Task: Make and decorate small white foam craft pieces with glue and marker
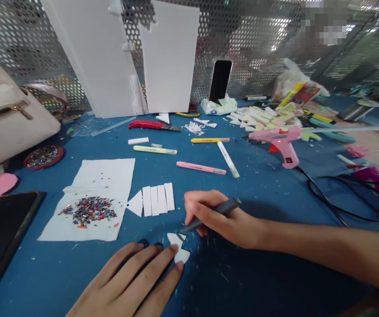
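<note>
We see left fingers, apart, on a white cutout; beside it, right fingers clamped around a grey marker. Lightly pressed, the cutout could slip.

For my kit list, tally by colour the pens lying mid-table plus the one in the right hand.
Pale yellow pen: 1
Orange-yellow pen: 1
Pink pen: 1
White and green pen: 1
Dark grey pen, in the right hand: 1
Total: 5
</note>
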{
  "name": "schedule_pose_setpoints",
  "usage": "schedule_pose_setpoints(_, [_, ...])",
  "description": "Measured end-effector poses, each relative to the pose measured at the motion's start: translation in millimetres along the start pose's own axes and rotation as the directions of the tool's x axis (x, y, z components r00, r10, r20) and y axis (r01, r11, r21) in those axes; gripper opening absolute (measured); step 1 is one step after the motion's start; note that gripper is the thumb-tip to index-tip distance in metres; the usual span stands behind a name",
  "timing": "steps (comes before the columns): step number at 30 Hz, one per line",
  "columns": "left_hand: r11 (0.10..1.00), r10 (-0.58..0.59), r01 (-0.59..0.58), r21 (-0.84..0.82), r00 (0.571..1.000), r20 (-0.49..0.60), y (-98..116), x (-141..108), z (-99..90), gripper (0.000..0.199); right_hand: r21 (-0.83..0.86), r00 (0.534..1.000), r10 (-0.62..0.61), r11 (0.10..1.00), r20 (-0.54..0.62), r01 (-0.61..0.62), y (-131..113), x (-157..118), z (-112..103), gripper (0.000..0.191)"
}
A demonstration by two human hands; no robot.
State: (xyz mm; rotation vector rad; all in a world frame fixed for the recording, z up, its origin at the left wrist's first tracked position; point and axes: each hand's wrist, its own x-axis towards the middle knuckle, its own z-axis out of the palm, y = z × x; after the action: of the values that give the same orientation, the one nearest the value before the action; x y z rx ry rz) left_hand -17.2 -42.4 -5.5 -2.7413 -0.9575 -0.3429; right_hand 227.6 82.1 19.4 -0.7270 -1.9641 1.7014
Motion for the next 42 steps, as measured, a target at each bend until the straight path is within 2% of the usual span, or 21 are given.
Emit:
schedule_pose_setpoints(5, [1.0,-0.004,0.004,0.002,1.0,0.012,0.1,-0.8,-0.3,0.041,0.018,1.0,0.02,1.0,0.022,-0.021,-0.1,-0.5,0.4,0.05])
schedule_pose_setpoints(9, [1.0,0.003,-0.003,0.0,1.0,0.011,0.3,-1.7,-0.2,0.043,0.014,1.0,0.014,1.0,0.001,-0.014,-0.1,0.3,0.8,0.044])
schedule_pose_setpoints(13, [1.0,-0.017,0.017,-0.005,1.0,0.019,0.9,-1.3,0.0,0.041,0.023,1.0,0.019,1.0,0.025,-0.019,0.4,0.5,0.4,0.049])
schedule_pose_setpoints(16, [1.0,-0.02,0.02,-0.013,1.0,0.003,1.4,-0.7,-0.2,0.04,-0.007,1.0,0.009,1.0,0.002,-0.009,0.4,0.3,0.2,0.043])
schedule_pose_setpoints(20, [0.999,-0.036,0.037,-0.022,0.999,0.009,2.6,-0.2,-1.4,0.039,0.013,0.999,0.026,1.0,0.029,-0.026,0.0,0.7,0.3,0.048])
schedule_pose_setpoints(24, [0.999,-0.039,0.04,-0.023,0.999,0.007,2.6,0.3,-2.0,0.039,-0.006,1.0,0.008,1.0,0.004,-0.008,0.2,1.4,0.4,0.042])
schedule_pose_setpoints(27, [0.999,-0.034,0.035,-0.022,0.999,0.013,2.1,0.5,-1.8,0.039,0.008,1.0,0.024,1.0,0.018,-0.024,0.4,1.1,0.6,0.047])
schedule_pose_setpoints(42, [0.999,-0.047,0.047,-0.027,0.999,0.001,3.0,0.7,-1.6,0.039,0.012,0.999,0.029,0.999,0.022,-0.03,-0.2,0.5,0.3,0.048])
